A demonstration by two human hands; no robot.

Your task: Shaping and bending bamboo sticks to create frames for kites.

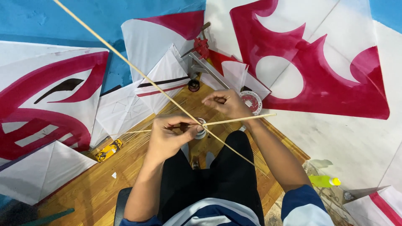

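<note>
Two thin bamboo sticks cross in front of me: a long one (125,60) runs from the upper left down to my right knee, and a shorter one (240,120) lies nearly level across it. My left hand (171,136) pinches the crossing point, with a small white spool of thread (201,130) right beside its fingers. Just beyond the crossing, my right hand (228,104) is raised with its fingers pinched together, seemingly on a fine thread that is too thin to make out. I am seated, black trousers below.
White and red paper kites (318,71) lean all around on a blue wall. A wooden floor (104,184) holds a yellow cutter (108,150), a tape roll (252,100), a dark spool (194,85), a metal tool (205,62) and a yellow-green bottle (323,181).
</note>
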